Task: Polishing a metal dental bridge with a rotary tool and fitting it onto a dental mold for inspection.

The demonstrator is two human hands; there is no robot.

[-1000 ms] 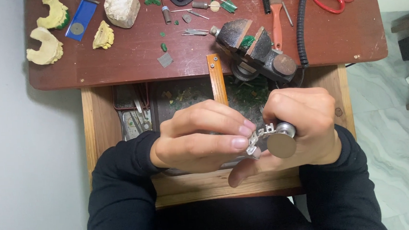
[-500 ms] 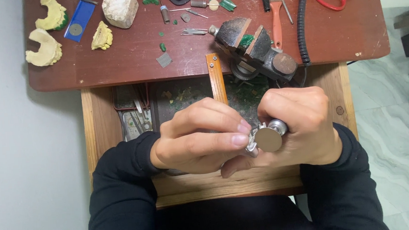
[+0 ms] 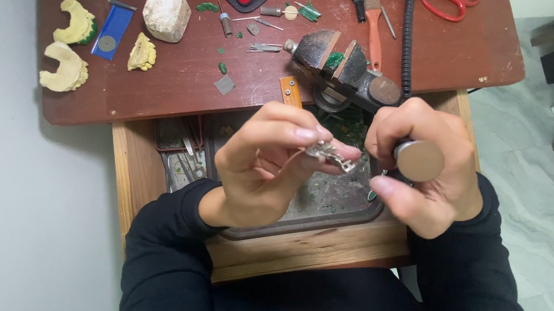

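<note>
Over the open wooden drawer (image 3: 131, 177) that juts from the front edge of the reddish workbench (image 3: 176, 85), both hands are raised above the dark tray (image 3: 331, 200) strewn with green shavings. The left hand (image 3: 261, 166) has its fingers curled closed, thumb and forefinger pinching a small silvery metal piece (image 3: 330, 155) whose long axis slants down toward the right. The right hand (image 3: 428, 165) is wrapped shut around a round-ended tool handle (image 3: 419, 160), its flat metal butt facing the camera. The piece lies just left of the right hand, between the two, nearer the left fingertips; whether the tool's tip touches it cannot be told.
</note>
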